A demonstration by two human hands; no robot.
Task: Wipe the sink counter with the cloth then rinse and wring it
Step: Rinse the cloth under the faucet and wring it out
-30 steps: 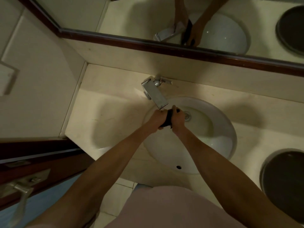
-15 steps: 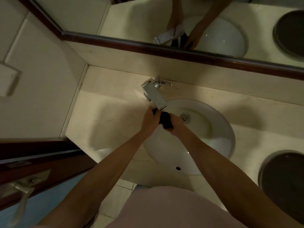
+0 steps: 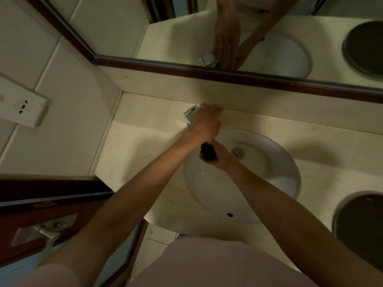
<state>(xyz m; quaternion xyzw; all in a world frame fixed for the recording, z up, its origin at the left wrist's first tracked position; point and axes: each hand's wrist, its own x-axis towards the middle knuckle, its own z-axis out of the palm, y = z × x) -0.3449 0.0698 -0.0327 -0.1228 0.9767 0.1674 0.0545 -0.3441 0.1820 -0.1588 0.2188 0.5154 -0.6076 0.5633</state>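
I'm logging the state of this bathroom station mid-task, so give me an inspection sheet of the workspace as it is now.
Surface: pale counter, no loose items seen.
Job's things: dark cloth bunched over the white sink; faucet mostly covered.
Clutter: nothing seen.
Hands: left hand rests on the faucet; right hand grips the cloth.
Cables: nothing seen.
Surroundings: mirror behind, wall socket at left, dark round opening at right, door handle lower left.
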